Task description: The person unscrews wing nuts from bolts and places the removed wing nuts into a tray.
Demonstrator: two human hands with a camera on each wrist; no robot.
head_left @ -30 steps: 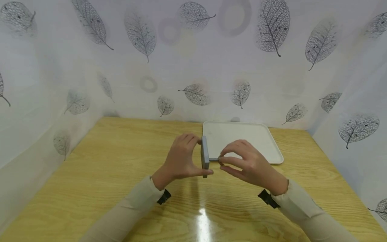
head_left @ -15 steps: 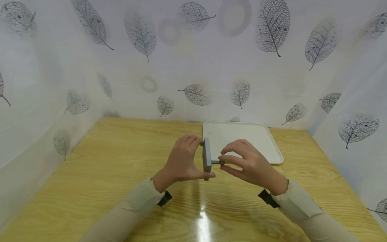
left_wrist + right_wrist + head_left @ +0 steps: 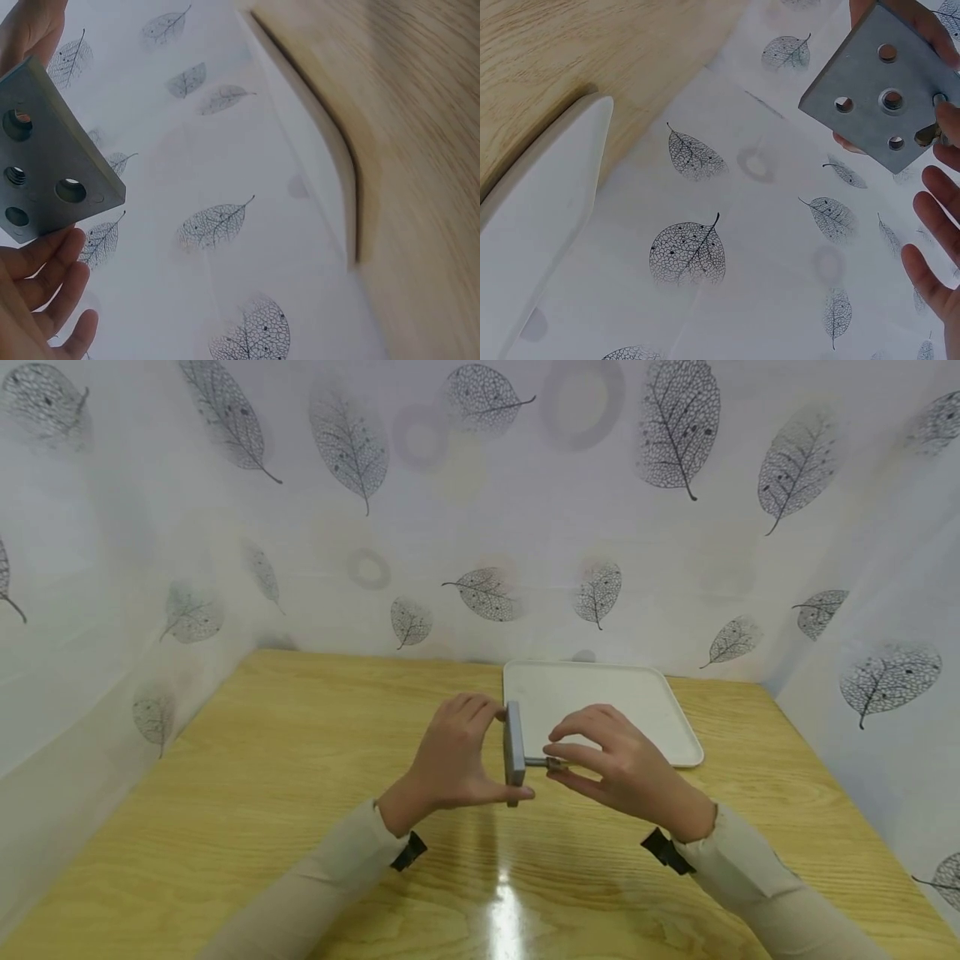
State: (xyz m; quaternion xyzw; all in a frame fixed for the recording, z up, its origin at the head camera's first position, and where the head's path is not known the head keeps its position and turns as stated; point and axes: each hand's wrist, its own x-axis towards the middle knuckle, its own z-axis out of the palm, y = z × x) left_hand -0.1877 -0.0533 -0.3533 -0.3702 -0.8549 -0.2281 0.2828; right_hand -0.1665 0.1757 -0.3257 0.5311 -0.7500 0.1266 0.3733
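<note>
My left hand (image 3: 452,758) grips a square grey metal plate (image 3: 513,743) by its edges, thumb below and fingers at the top. The plate stands on edge above the table. In the left wrist view several round holes show in the plate (image 3: 49,161), at least one of them threaded. A thin metal bolt (image 3: 536,762) sticks out from the plate toward my right hand (image 3: 626,772), whose thumb and fingers pinch a small dark, brassy end piece (image 3: 554,763) on it. Part of that piece (image 3: 928,135) is hidden by the fingers in the right wrist view.
Behind the hands a white tray (image 3: 637,710) lies toward the back of the wooden table (image 3: 315,752). A pale curtain (image 3: 300,552) printed with leaves hangs round the back and sides. Both wrists carry black camera mounts (image 3: 408,852).
The plate and left hand have shifted slightly right and down since a second ago. My right fingers have adjusted a little, and more of the dark end piece shows now.
</note>
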